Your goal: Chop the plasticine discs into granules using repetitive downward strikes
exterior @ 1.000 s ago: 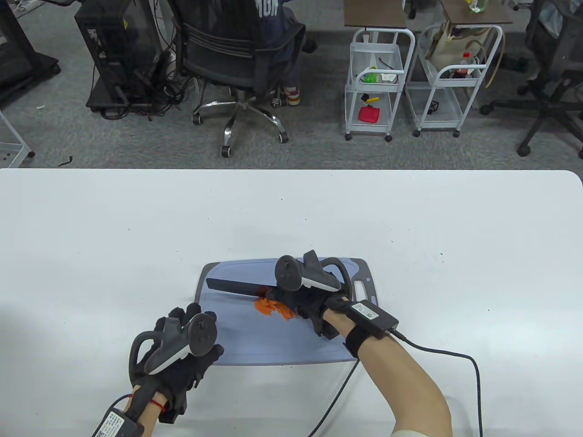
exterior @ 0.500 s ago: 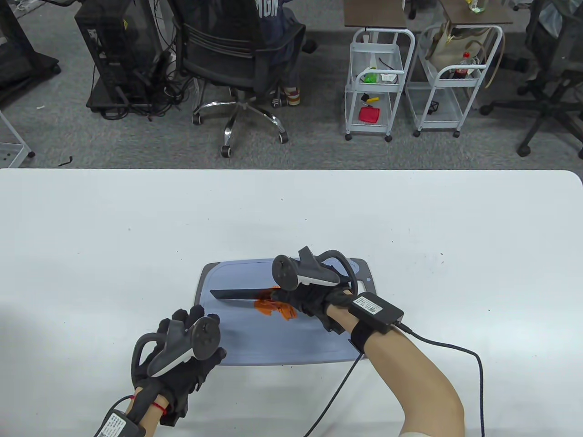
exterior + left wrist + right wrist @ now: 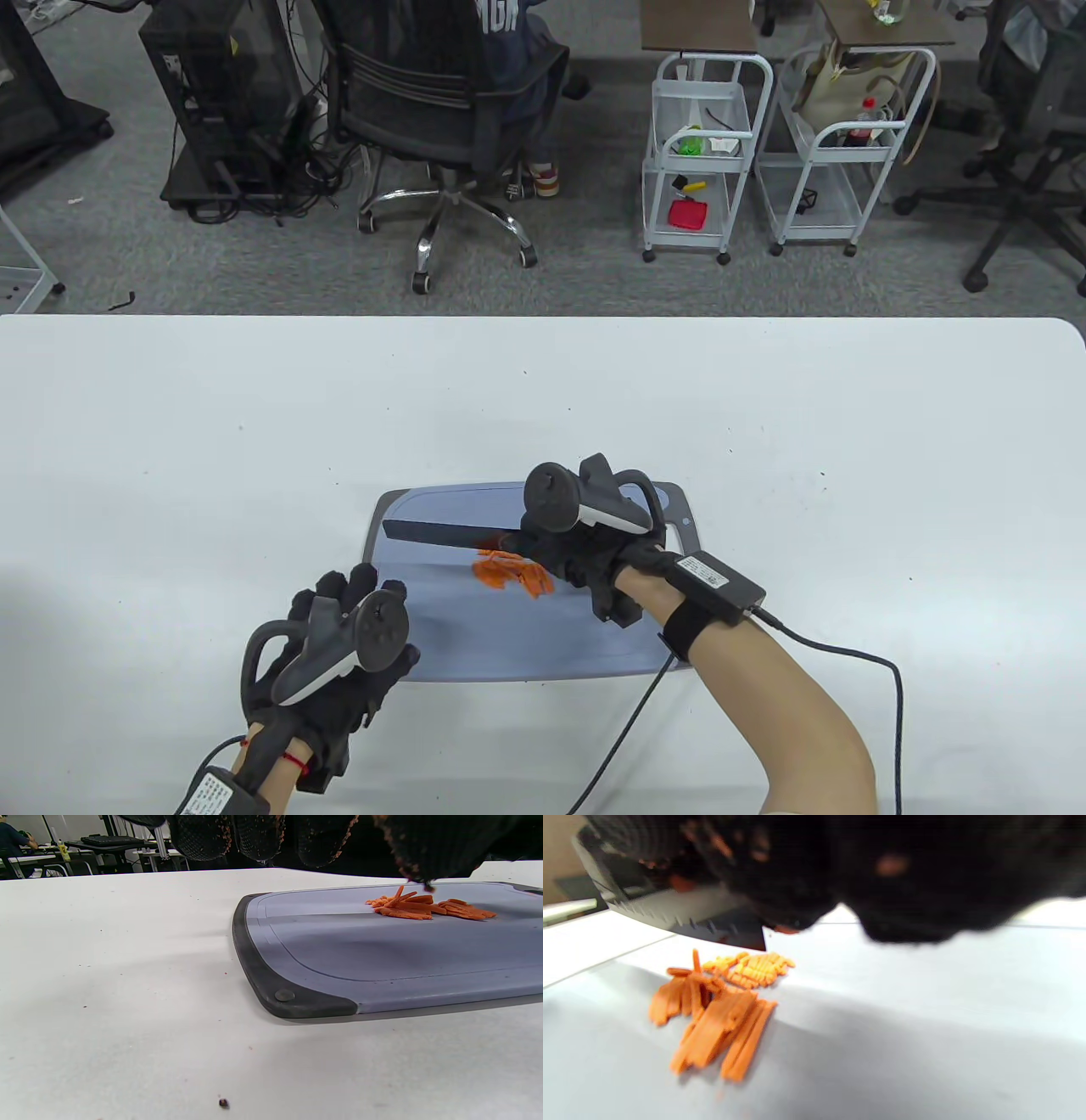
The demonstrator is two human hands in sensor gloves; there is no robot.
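Observation:
Orange plasticine [image 3: 512, 572] lies cut into thin strips and some small granules on a blue-grey cutting board [image 3: 475, 628]. It also shows in the left wrist view [image 3: 424, 906] and the right wrist view [image 3: 717, 1010]. My right hand [image 3: 585, 560] grips the handle of a black cleaver [image 3: 445, 534], whose blade is raised a little above the pieces; its blade [image 3: 678, 916] shows in the right wrist view. My left hand [image 3: 339, 654] rests at the board's near left corner, holding nothing; its fingers [image 3: 254, 836] hang at the top of the left wrist view.
The board lies on a white table [image 3: 212, 441] near its front edge. A cable [image 3: 848, 662] runs from my right wrist across the table. Office chairs and wire carts stand on the floor beyond the far edge.
The cleaver came down onto the orange pieces, then rose again. My right hand has shifted slightly right. My left hand has stayed almost still.

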